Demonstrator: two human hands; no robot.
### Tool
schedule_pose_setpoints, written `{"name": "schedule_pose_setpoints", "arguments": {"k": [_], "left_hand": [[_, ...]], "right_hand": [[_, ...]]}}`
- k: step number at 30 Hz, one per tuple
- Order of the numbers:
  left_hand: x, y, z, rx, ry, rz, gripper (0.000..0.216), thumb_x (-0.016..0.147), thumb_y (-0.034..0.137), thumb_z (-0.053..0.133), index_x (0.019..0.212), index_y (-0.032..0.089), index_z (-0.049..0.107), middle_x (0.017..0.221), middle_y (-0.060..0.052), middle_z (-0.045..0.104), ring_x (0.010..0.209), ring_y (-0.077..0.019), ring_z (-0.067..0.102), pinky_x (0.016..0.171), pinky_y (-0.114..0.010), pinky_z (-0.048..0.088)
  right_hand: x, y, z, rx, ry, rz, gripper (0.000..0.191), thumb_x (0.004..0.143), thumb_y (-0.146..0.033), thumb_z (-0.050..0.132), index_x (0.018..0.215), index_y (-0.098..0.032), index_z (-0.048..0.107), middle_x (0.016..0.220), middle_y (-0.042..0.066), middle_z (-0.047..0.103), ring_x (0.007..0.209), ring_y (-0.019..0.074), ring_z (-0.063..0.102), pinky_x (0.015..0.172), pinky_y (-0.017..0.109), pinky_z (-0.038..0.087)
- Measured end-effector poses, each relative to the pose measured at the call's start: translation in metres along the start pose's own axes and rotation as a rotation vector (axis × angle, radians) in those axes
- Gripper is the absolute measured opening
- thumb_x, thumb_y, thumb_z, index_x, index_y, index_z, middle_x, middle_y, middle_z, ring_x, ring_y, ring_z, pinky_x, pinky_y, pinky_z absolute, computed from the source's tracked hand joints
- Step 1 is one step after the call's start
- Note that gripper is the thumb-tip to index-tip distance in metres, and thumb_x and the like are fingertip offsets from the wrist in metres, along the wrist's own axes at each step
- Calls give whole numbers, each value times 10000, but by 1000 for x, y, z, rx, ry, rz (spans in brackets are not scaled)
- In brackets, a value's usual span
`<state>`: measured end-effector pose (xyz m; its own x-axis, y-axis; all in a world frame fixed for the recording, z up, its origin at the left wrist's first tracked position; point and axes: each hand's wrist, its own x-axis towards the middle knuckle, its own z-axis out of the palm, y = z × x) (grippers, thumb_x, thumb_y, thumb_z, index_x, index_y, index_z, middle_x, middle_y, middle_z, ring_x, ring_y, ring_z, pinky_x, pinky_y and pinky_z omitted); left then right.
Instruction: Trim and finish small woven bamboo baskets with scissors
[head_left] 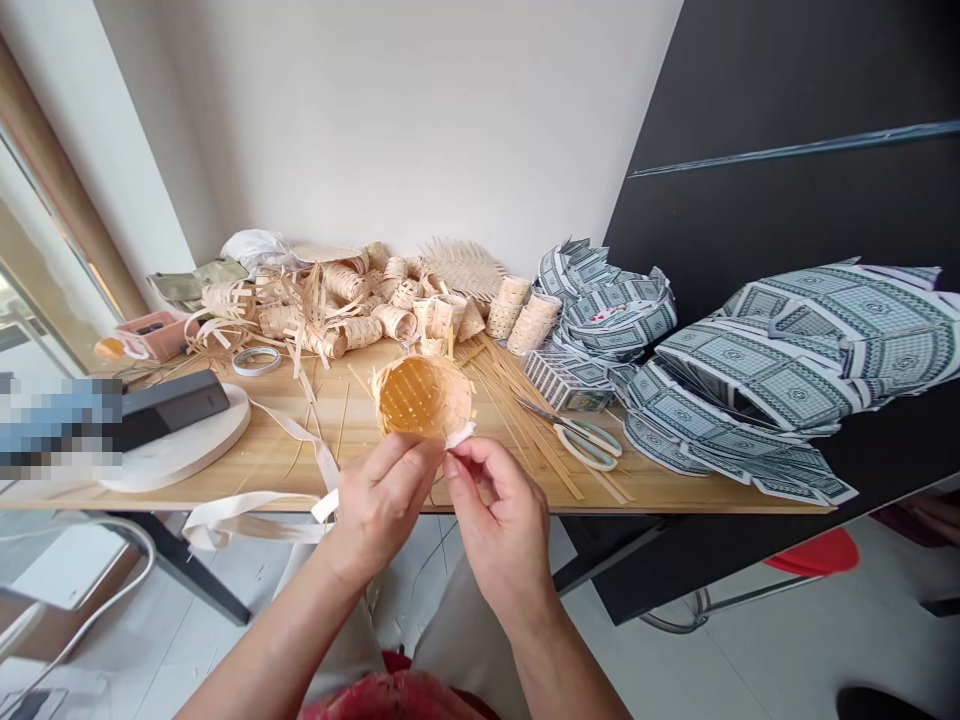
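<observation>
A small woven bamboo basket (409,393) hangs tilted over the front edge of the table, its open mouth facing me. My left hand (386,500) is closed on its lower rim, with the fingertips partly hidden. My right hand (506,520) pinches at the near right of the rim, where a bit of white ribbon (460,434) shows against the weave. Beside my left wrist, a long white ribbon (255,508) droops in loops over the table's edge. Whether both ribbon parts are one piece is hidden behind my left hand.
Scissors (585,442) and loose bamboo strips (525,420) lie to the right on the table (300,480). Woven bamboo tubes (352,330) are heaped behind. Large folded-card shapes (757,370) fill the right side. A roll of tape (256,360) and round white board (180,450) are left.
</observation>
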<state>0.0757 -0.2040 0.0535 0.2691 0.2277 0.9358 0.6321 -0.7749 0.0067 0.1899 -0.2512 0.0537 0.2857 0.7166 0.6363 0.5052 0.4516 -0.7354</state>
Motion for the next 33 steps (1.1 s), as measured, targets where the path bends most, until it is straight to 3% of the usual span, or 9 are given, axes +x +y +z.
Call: {"name": "schedule_pose_setpoints", "arguments": {"k": [10, 13, 15, 17, 19, 22, 26, 29, 33], "left_hand": [[-2, -5, -1, -11, -51, 69, 97, 860, 154, 517, 855, 171, 612, 695, -1, 675, 543, -72, 599, 482, -165, 404], [1, -11, -3, -30, -65, 95, 102, 873, 172, 503, 843, 166, 600, 693, 8, 662, 562, -66, 604, 477, -152, 406], [3, -15, -6, -44, -85, 121, 119, 883, 177, 486, 826, 164, 589, 676, 15, 645, 558, -62, 597, 481, -146, 410], [5, -19, -9, -73, -122, 167, 118, 885, 162, 477, 823, 164, 577, 674, 18, 635, 553, -60, 588, 485, -147, 410], [4, -22, -13, -106, -167, 220, 94, 880, 137, 480, 857, 164, 567, 692, 15, 631, 560, -62, 582, 490, -153, 407], [1, -28, -19, -115, -229, 289, 122, 874, 109, 482, 959, 159, 554, 747, -3, 638, 577, -69, 574, 488, -169, 394], [-1, -33, -25, -105, -237, 366, 165, 877, 77, 452, 996, 130, 554, 787, -34, 649, 584, -77, 561, 494, -185, 392], [1, -33, -28, -154, -216, 262, 129, 867, 107, 484, 931, 150, 587, 758, -21, 643, 602, -77, 579, 518, -167, 423], [8, -30, -27, -469, -329, -135, 109, 842, 184, 539, 779, 149, 622, 680, -7, 599, 551, -70, 577, 497, -151, 455]], "right_hand": [[1, 8, -1, 172, -106, 230, 168, 831, -274, 517, 697, -184, 562, 522, -41, 504, 474, 104, 482, 461, 203, 412], [10, 3, -17, 18, -46, 20, 99, 841, -249, 544, 811, -186, 614, 729, 10, 617, 649, 141, 575, 586, 244, 473], [21, -5, -32, -179, 105, -213, 70, 837, -192, 565, 847, -190, 634, 842, 39, 624, 772, 164, 583, 699, 291, 484], [36, -13, -46, -362, 144, -439, 96, 834, -139, 568, 813, -188, 648, 852, 53, 624, 821, 180, 572, 764, 333, 478], [52, -21, -55, -461, -4, -611, 132, 830, -109, 566, 774, -190, 654, 865, 56, 644, 878, 200, 569, 812, 366, 475], [72, -28, -61, -476, -304, -723, 169, 830, -84, 556, 741, -180, 662, 913, 59, 659, 968, 218, 561, 857, 383, 474], [74, -33, -59, -511, -331, -780, 162, 810, -83, 585, 692, -161, 665, 846, 66, 637, 856, 210, 555, 755, 355, 483], [62, -36, -54, -484, -294, -766, 172, 828, -74, 552, 711, -148, 653, 814, 64, 617, 768, 172, 549, 694, 304, 478], [49, -31, -46, -410, -415, -716, 129, 869, -105, 507, 869, -148, 629, 948, 76, 626, 829, 164, 585, 711, 274, 483]]}}
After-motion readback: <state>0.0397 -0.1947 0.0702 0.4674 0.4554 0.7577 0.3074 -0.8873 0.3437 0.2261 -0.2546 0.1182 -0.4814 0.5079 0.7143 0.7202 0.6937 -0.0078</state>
